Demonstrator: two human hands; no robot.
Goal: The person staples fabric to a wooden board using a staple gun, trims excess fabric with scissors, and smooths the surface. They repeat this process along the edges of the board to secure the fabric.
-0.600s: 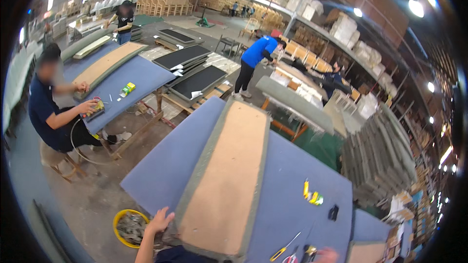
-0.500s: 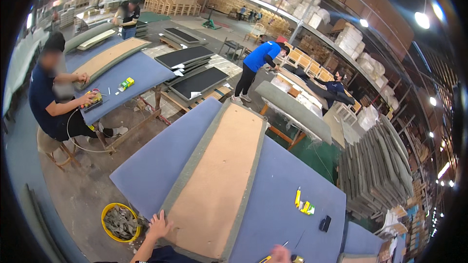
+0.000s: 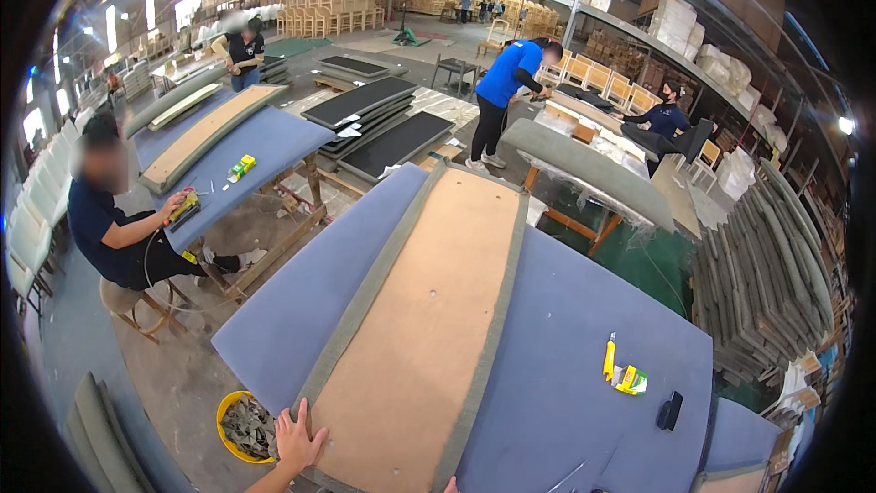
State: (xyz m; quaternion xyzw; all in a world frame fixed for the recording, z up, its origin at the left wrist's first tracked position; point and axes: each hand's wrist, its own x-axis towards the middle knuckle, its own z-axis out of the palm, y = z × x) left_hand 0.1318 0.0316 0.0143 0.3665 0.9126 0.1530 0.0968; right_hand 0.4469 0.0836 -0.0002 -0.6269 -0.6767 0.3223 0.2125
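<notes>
A long upholstered panel (image 3: pixel 415 329) lies back side up, its tan board framed by grey-green fabric. It rests across a blue-covered worktable (image 3: pixel 593 301). My left hand (image 3: pixel 297 443) lies with fingers spread on the panel's near left corner. Of my right hand (image 3: pixel 451 486), only a fingertip shows at the lower edge of the picture, beside the panel's near right edge; the rest is out of sight. On the table to the right are a yellow utility knife (image 3: pixel 610 356), a small green and yellow box (image 3: pixel 630 380), a black object (image 3: pixel 670 411) and a thin pointed tool (image 3: pixel 566 477).
A yellow tub (image 3: pixel 239 406) of fabric scraps stands on the floor at the left. Past it, a seated person (image 3: pixel 114 210) holds a yellow tool at another blue table. A person in blue (image 3: pixel 504 82) bends over a bench ahead. Grey-green panels (image 3: pixel 762 265) are stacked at the right.
My right hand has moved left, from beside the tools to the panel's near right edge. The left hand stays on the near left corner. The whole view has shifted.
</notes>
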